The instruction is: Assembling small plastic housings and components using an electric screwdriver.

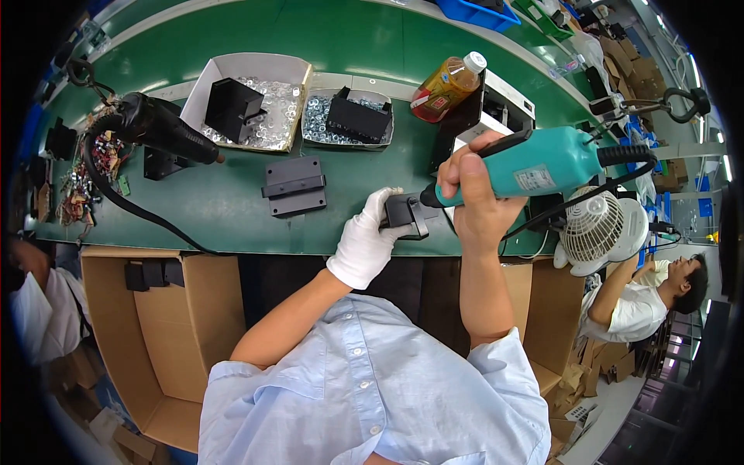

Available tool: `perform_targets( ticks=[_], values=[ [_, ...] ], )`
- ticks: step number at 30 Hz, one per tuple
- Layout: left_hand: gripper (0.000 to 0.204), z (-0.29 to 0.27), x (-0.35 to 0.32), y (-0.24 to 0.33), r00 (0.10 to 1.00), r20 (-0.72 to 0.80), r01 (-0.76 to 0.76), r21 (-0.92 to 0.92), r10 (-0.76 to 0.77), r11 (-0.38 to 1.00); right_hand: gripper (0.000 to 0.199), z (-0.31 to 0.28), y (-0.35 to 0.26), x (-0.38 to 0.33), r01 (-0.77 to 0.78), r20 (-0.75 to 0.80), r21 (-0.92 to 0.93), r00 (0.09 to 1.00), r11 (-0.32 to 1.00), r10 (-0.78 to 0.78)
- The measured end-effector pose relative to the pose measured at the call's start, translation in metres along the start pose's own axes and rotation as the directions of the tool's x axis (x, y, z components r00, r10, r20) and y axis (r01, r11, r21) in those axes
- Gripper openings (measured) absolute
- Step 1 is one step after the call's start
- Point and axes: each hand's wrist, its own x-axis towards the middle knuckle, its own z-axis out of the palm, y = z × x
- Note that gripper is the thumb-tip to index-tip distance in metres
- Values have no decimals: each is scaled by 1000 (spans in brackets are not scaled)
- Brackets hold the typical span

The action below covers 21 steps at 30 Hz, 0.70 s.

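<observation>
My left hand [370, 232], in a white glove, is closed on a small black metal bracket [404, 213] at the table's front edge. My bare right hand [479, 190] grips a teal electric screwdriver [535, 164], which lies tilted with its black nose at the bracket's upper right side. Whether its bit touches a screw is hidden. Left of the gloved hand, a black bracket assembly [294, 187] rests on the green table. Behind it stand a white box of clear plastic pieces [302, 101] and a smaller box of metal nuts [316, 116], each with a black part on top.
A black electric screwdriver [167, 128] hangs at left near tangled wires [81, 167]. A drink bottle [447, 87] and white fan [593, 229] are to the right. Cardboard boxes [139, 341] flank me below the table edge. Another person [643, 298] sits at right.
</observation>
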Motion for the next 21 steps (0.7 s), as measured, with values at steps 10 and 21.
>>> perform_targets(
  ticks=[10,21],
  values=[
    [63,-2,-1,3,1000,-4,-1,78,1,997,22,-4,0,-2,2,73,-40,997,999,1],
    [57,-11,-6,49,981,-105,138,-201,-161,970,47,-55,-14,-35,47,-192,-214,977,976,-89]
  ],
)
